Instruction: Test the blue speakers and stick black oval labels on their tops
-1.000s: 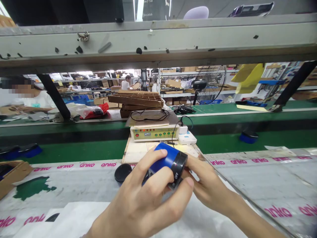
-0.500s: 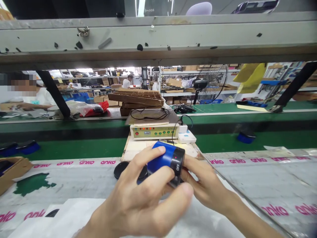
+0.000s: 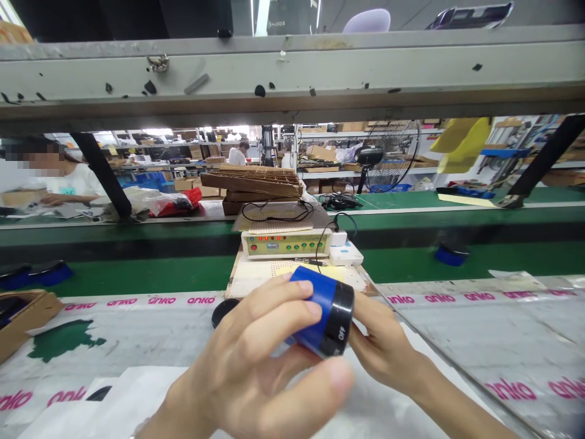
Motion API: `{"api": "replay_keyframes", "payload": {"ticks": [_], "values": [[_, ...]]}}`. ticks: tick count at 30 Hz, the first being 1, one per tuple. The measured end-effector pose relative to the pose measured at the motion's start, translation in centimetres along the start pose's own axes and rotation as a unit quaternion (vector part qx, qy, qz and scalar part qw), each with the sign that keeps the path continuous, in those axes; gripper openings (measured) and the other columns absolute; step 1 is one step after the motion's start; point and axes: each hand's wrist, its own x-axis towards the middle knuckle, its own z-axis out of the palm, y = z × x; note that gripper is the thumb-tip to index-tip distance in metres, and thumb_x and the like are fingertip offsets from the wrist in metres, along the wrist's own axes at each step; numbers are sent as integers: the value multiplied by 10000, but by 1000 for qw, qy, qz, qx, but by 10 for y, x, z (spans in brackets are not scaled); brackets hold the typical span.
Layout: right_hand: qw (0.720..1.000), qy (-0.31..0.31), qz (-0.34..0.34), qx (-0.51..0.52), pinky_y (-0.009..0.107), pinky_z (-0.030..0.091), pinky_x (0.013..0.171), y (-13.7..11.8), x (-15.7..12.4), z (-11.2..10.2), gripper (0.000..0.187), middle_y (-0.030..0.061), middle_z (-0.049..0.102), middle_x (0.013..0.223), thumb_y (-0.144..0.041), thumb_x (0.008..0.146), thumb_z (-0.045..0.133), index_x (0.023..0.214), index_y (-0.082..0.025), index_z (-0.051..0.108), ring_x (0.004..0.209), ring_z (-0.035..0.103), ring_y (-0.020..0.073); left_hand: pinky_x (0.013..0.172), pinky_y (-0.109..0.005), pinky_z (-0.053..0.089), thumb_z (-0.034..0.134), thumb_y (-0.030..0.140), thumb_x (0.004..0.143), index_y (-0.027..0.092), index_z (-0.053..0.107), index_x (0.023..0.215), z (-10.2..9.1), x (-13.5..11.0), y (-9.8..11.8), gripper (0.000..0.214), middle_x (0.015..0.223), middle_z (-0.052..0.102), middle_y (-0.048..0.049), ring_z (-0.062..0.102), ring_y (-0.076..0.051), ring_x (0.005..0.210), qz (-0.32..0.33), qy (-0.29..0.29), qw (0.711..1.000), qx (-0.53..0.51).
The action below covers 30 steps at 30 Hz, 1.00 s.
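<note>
Your right hand (image 3: 384,350)'s fingertips are hidden behind the blue cylinder (image 3: 325,296), and your left hand (image 3: 256,360) covers part of its side. Your left thumb is blurred. The left hand partly hides a black disc (image 3: 222,311). The left edge cuts off your cardboard box (image 3: 34,326); the panel display (image 3: 273,246) is too small to read.

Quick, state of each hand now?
Left hand: holding the blue-and-black cylinder, fingers curled over it.
Right hand: at its black end; fingertips hidden, grip unclear.
</note>
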Motion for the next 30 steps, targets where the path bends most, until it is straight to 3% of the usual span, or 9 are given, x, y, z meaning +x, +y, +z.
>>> {"api": "replay_keyframes", "payload": {"ticks": [2, 5, 8, 11, 13, 17, 22, 26, 30], "values": [[999, -23, -18, -20, 266, 433, 593, -1, 1, -3, 147, 25, 518, 732, -195, 976, 351, 912, -207, 483, 643, 511, 160, 985, -368, 519, 697, 178, 792, 262, 456, 1249, -1, 3, -5, 524, 1165, 606, -75, 579, -225, 1163, 40, 15, 999, -6], [992, -88, -44, -73, 256, 377, 543, -5, 4, -7, 214, 26, 527, 697, -279, 999, 332, 910, -181, 500, 610, 492, 153, 994, -361, 496, 782, 332, 709, 136, 378, 1339, -3, 8, -8, 773, 1261, 567, -154, 548, -264, 1185, -26, -93, 995, -13], [972, -142, -67, -172, 261, 290, 486, -10, 6, -17, 237, 6, 517, 634, -235, 993, 351, 849, -173, 530, 531, 447, 136, 859, -322, 533, 768, 298, 674, 218, 424, 1279, -11, 12, -14, 701, 1120, 644, -46, 616, -220, 1016, -127, -205, 970, -29], [952, -79, -68, -289, 255, 293, 503, -11, 6, -39, 160, -7, 533, 618, -181, 957, 441, 848, -173, 558, 517, 473, 121, 808, -293, 510, 710, 248, 701, 278, 480, 1172, -20, 15, -23, 526, 1058, 640, 4, 614, -189, 952, -200, -166, 965, -8], [939, 4, 11, -344, 241, 320, 522, -5, 7, -58, 164, -17, 546, 609, -229, 954, 459, 834, -193, 565, 509, 491, 115, 831, -283, 499, 706, 262, 715, 303, 480, 1170, -18, 14, -22, 510, 1099, 625, 15, 605, -181, 976, -261, -162, 951, -22], [904, 54, 215, -366, 254, 293, 465, 15, 8, -74, 369, -39, 469, 487, -429, 974, 330, 677, -236, 432, 423, 445, 138, 881, -282, 499, 766, 298, 667, 292, 485, 1188, 30, -6, 9, 593, 1170, 609, 6, 594, -197, 1021, -259, -320, 889, -199], [892, -103, 307, -316, 248, 280, 463, 29, 6, -52, 346, -39, 505, 544, -511, 939, 354, 721, -250, 292, 459, 465, 162, 1044, -436, 384, 722, 486, 714, 160, 424, 1340, 87, -32, 33, 766, 1356, 518, -119, 473, -312, 1204, -157, -421, 878, -165], [905, -205, 264, -263, 267, 347, 544, 24, 4, -19, 226, 23, 587, 759, -392, 886, 512, 802, -224, 387, 639, 547, 186, 1085, -516, 296, 766, 396, 671, 218, 434, 1344, 59, -24, -10, 771, 1447, 417, -128, 364, -352, 1320, -270, -484, 832, 0], [912, -305, 194, -192, 298, 406, 654, 19, 10, 21, 287, 52, 608, 878, -429, 808, 647, 846, -197, 481, 798, 576, 218, 1044, -594, 280, 710, 138, 628, 166, 493, 1290, 31, -26, -53, 697, 1254, 579, -177, 518, -377, 1178, -311, -497, 809, 47]]}}
